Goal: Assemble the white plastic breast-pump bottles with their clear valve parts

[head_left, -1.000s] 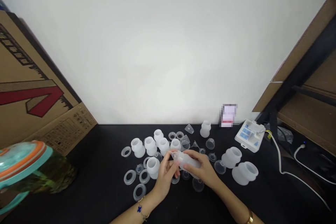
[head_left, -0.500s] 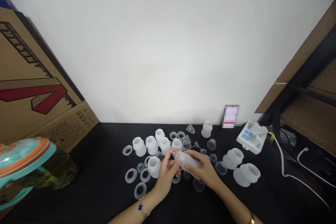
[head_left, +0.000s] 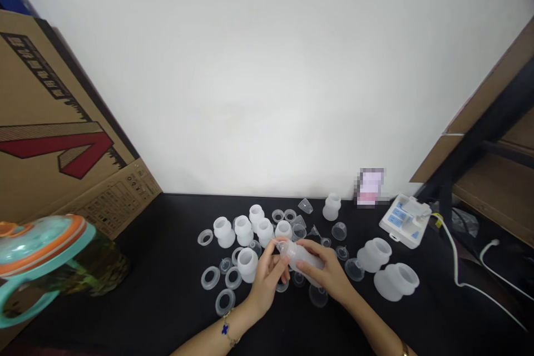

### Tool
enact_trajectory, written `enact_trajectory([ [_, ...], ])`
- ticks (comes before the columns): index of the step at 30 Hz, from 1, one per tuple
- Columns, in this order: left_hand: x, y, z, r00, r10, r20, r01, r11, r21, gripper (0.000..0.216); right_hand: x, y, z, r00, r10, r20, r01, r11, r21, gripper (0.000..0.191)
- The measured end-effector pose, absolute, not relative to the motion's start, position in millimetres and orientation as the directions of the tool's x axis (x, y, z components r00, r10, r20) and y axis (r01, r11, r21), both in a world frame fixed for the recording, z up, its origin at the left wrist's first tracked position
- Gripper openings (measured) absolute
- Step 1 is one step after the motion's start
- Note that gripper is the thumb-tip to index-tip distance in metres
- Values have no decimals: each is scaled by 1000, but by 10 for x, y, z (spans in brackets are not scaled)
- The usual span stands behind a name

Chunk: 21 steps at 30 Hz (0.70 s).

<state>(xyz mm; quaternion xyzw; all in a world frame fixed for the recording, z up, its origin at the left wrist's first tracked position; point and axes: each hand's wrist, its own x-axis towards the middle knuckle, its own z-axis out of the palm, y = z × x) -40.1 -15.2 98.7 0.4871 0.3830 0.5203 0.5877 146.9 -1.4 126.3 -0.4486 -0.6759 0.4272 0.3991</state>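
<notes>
A translucent white baby bottle lies tilted between my two hands above the black table. My left hand pinches its nipple end with thumb and fingers. Around the bottle's body is my right hand, which partly hides it. Close to my left hand stands an open white bottle body, with a translucent ring farther left. Clear nipples and dome caps lie around and partly beneath my hands, among them a dome cap below my right hand.
Several white bottle bodies stand behind my hands, and two larger ones lie at right. A white power strip with cables sits at the back right. At left are a teal-lidded jug and a cardboard box.
The whole view has shifted slightly, moving the table items a little to the right in the picture. Both hands keep their hold on the bottle, with hardly any change in grip.
</notes>
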Motion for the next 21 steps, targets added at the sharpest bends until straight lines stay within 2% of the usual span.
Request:
enact_trajectory([
  [21,-387,-131,998,157,987,45,-229,-8,973,50,1478,-6,1222,-281,943,180,297,264,-918,43],
])
